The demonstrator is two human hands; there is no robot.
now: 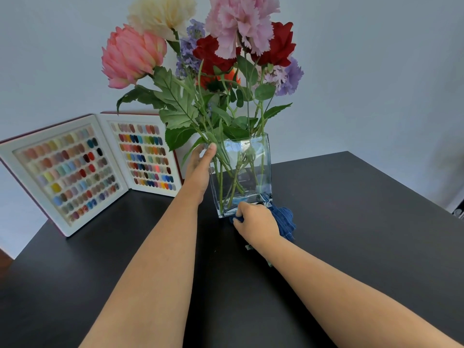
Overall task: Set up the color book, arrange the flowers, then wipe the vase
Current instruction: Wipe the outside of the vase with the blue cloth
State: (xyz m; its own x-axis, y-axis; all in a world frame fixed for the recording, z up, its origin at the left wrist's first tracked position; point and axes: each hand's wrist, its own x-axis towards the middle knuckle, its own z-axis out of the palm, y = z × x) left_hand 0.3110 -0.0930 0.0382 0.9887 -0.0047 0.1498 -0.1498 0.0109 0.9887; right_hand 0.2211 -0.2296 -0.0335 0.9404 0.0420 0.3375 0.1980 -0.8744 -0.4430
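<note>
The glass vase point(241, 172) stands on the desk point(351, 222), left hand point(199, 167) gripping its upper left edge, right hand point(253, 221) closed on a blue cloth point(285, 219) at its base. Glass looks slippery and fragile (top-heavy with flowers point(221, 59)), so steadying high while wiping low seems wise.

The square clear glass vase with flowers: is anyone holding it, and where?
Yes. The left hand grips the clear glass vase at its upper left corner; the right hand clutches a dark blue cloth against its base.

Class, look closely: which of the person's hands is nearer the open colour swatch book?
Left. The left hand steadies the vase's upper left edge, beside the book; the right hand is farther right.
</note>
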